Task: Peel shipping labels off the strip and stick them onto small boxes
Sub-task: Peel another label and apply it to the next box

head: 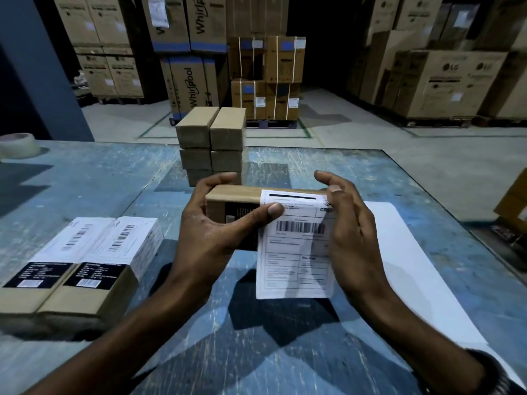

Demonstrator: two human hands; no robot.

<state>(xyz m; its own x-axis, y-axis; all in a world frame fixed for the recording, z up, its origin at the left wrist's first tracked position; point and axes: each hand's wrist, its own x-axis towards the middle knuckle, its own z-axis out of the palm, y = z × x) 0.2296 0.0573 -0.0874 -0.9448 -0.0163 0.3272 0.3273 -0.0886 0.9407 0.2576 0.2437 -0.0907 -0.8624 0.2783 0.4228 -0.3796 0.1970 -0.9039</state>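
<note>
I hold a small brown box point(236, 195) above the blue table. My left hand point(211, 232) grips its left end, thumb pressing the edge of a white shipping label point(293, 252). The label's top is stuck over the box's upper edge; its lower part hangs loose below the box. My right hand point(348, 235) wraps the box's right end, thumb on the label's top right corner. Two labelled boxes point(85, 258) lie side by side at the left. A stack of plain small boxes point(212, 143) stands behind my hands. The white label strip point(413, 269) lies under my right forearm.
A roll of tape point(18, 145) sits at the table's point(85, 183) far left edge. Beyond the table is a warehouse floor with tall stacks of large cartons point(445, 81) on pallets. A brown carton point(513, 203) shows at the right edge.
</note>
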